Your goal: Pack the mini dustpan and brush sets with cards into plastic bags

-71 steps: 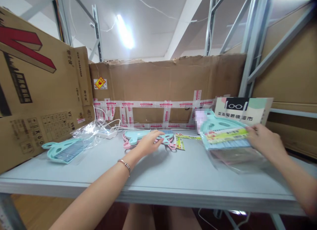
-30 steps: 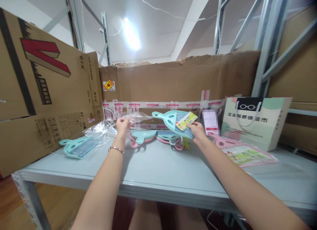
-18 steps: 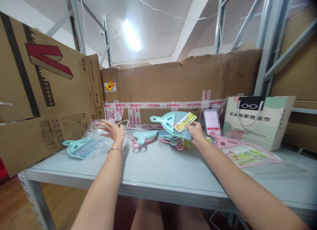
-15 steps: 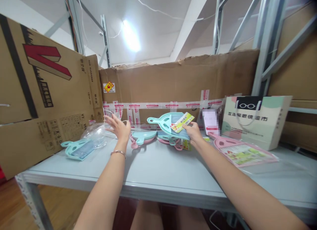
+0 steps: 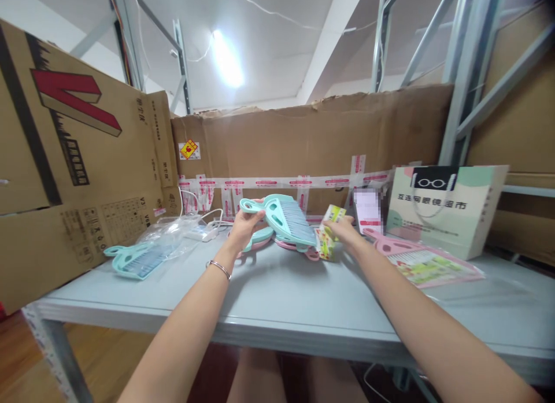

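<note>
- Our left hand point(image 5: 249, 222) now grips the teal brush-and-dustpan set point(image 5: 287, 218) by its handle.
- Our right hand point(image 5: 346, 229) pinches the label card point(image 5: 333, 217), now separate from it.

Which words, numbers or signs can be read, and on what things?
"互连网眼镜超市": paper bag.
"V3", sideways: left carton.
Red V-like mark: same carton.
Too small or blurred: other print on bag and left carton, sticker and tape on back carton, card in right hand, label on pink dustpan, lilac panel.
</note>
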`<state>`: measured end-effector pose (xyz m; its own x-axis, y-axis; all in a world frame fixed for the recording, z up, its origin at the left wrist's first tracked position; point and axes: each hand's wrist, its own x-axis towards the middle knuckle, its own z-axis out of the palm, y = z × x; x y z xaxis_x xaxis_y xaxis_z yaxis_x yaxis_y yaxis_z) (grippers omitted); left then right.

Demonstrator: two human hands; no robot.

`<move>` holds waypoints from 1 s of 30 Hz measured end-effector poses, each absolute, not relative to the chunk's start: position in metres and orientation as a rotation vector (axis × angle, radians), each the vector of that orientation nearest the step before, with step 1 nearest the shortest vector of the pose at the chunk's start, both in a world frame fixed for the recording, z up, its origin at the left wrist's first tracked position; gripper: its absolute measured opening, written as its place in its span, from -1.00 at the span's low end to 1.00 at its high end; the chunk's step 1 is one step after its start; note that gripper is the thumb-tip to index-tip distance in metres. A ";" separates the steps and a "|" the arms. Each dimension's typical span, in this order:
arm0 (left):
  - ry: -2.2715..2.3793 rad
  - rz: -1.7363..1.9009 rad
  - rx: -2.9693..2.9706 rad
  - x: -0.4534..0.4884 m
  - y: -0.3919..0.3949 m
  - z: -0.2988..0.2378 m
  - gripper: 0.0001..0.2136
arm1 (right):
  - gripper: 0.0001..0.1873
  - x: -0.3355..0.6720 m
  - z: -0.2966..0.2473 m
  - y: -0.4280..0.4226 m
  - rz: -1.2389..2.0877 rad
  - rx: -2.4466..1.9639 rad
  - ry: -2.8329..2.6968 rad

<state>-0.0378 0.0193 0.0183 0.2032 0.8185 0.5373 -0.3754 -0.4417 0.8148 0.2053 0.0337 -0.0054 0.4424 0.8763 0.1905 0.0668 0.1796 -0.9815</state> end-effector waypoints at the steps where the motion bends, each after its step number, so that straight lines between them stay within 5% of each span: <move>1: 0.465 1.461 1.471 -0.037 0.018 0.019 -0.63 | -0.43 0.205 -0.004 0.032 0.521 -1.301 -1.022; 6: 0.508 1.408 1.591 -0.029 0.008 0.020 -0.65 | -0.49 0.173 0.006 0.013 -0.201 -1.019 -1.680; 16: 0.436 1.603 1.864 -0.031 0.004 0.030 -0.66 | -0.76 0.150 0.026 0.001 -0.365 -1.047 -1.878; 23: 0.419 1.422 2.122 -0.040 -0.007 0.039 -0.69 | -0.96 0.142 0.049 -0.005 0.110 -0.917 -2.191; 30: 0.613 1.954 2.053 -0.063 0.006 0.043 -0.71 | -0.91 0.150 0.086 -0.007 -0.225 -0.800 -1.841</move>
